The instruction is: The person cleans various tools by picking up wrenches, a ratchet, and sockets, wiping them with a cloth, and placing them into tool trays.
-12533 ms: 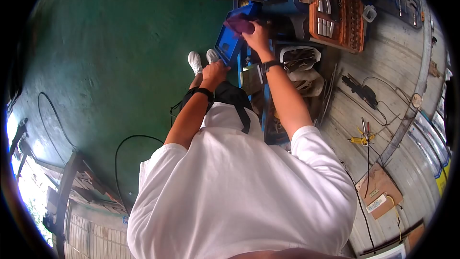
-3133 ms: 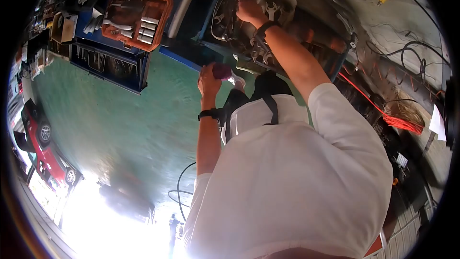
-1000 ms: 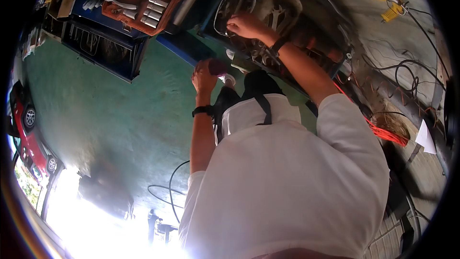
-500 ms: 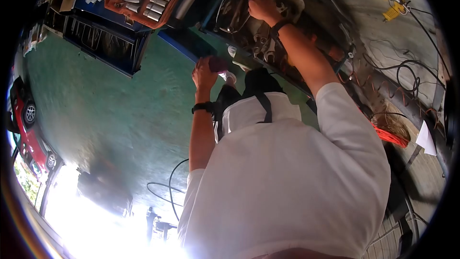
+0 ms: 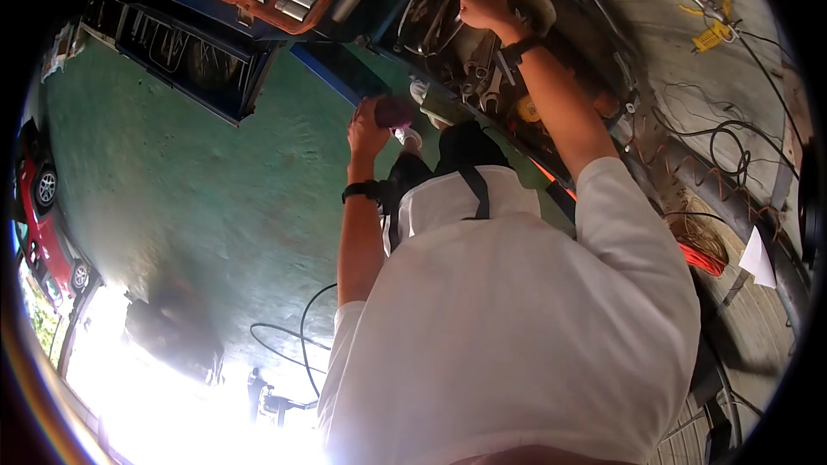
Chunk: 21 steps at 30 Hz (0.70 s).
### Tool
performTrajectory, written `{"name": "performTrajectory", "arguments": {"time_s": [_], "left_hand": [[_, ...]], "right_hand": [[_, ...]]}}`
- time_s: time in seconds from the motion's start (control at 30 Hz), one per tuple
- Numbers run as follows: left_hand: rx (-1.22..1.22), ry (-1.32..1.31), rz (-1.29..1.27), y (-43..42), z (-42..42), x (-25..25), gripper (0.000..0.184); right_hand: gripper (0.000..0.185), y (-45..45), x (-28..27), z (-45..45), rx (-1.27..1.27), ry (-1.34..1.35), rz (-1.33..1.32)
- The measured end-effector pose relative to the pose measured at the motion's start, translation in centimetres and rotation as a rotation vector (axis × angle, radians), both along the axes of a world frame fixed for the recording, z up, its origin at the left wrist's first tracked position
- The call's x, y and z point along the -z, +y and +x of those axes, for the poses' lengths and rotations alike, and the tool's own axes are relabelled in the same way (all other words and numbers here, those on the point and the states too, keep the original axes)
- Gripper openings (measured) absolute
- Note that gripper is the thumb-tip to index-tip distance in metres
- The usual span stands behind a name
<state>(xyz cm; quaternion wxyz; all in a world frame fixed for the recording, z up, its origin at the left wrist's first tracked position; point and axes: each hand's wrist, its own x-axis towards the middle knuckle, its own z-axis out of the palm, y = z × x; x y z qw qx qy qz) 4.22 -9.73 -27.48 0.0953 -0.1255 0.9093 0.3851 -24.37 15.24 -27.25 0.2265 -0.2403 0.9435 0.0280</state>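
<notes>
My left hand (image 5: 367,131) is closed around a bunched dark purplish-red rag (image 5: 394,113) over the green floor. My right hand (image 5: 488,10) reaches over an open tool drawer (image 5: 551,174), its fingers curled together; what they hold, if anything, is hard to make out. Just below those fingers, in the drawer, lies a pale-rimmed container (image 5: 405,15) with long metal tools in it. Several wrenches (image 5: 482,77) lie nearer to me, beneath my right wrist. A round yellow-orange object (image 5: 528,108) sits beside my forearm.
An orange socket case (image 5: 332,13) rests on the blue cabinet at upper left, above another open drawer (image 5: 185,60). Yellow-handled pliers (image 5: 711,30), cables and an orange cord coil (image 5: 702,258) are at right. A black hose (image 5: 303,336) crosses the floor; a red car (image 5: 47,224) stands far left.
My right hand has shifted slightly right and down in view, still over the drawer. The left hand keeps the rag almost in place. The whole view has tilted a little.
</notes>
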Motion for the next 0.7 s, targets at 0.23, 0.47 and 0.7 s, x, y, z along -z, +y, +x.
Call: {"name": "performTrajectory", "arguments": {"time_s": [0.23,0.47,0.7], "left_hand": [[-0.067,-0.271,0.234,-1.4,-1.7,-3.1,0.065],[-0.132,-0.074,0.793,-2.0,-4.2,-12.5,0.072],[-0.114,-0.027,1.393,-3.2,-4.2,-18.2,0.071]], "right_hand": [[0.024,4.0,-6.1,1.4,0.013,0.128,-0.462],[0.022,2.3,-20.2,8.1,0.497,-0.481,-1.142],[0.014,-1.1,-24.0,12.7,0.400,-0.574,-1.207]]}}
